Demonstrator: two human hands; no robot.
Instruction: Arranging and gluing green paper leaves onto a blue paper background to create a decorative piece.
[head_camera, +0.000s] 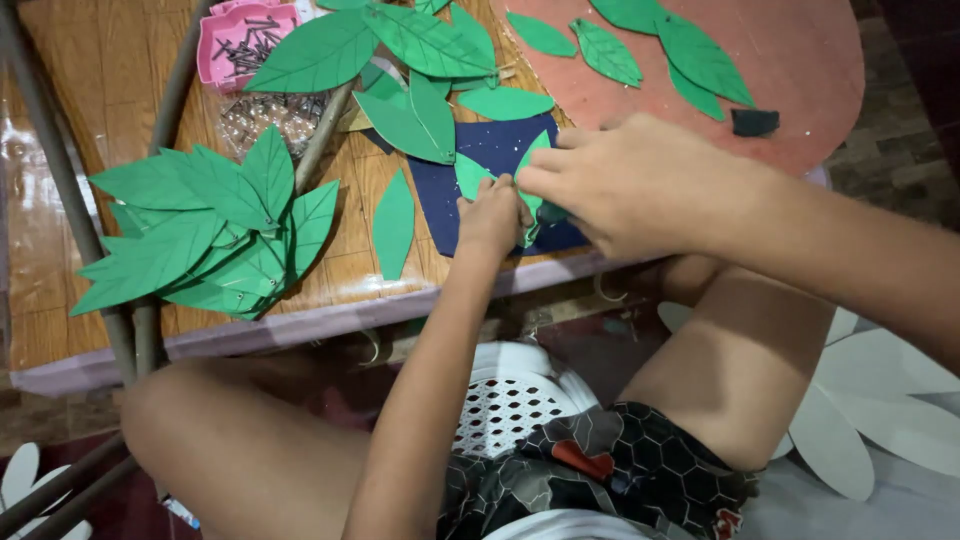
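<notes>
My left hand (492, 215) and my right hand (630, 180) meet over a dark blue sheet (495, 150) at the near edge of the wooden table (90, 60). Both pinch the same green paper leaf (527, 205), which is folded or curled between the fingers and partly hidden by them. Another small green leaf (468, 175) lies on the blue sheet just left of my left hand. A single flat leaf (394, 222) rests on the wood further left.
A cluster of joined green leaves (200, 235) lies at the left, more leaves (400, 60) at the back. A pink tray of nails (245, 40), a reddish round board (800, 60) with leaves, a small black object (754, 121), white petal shapes (870, 400) on the floor, a white stool (510, 395).
</notes>
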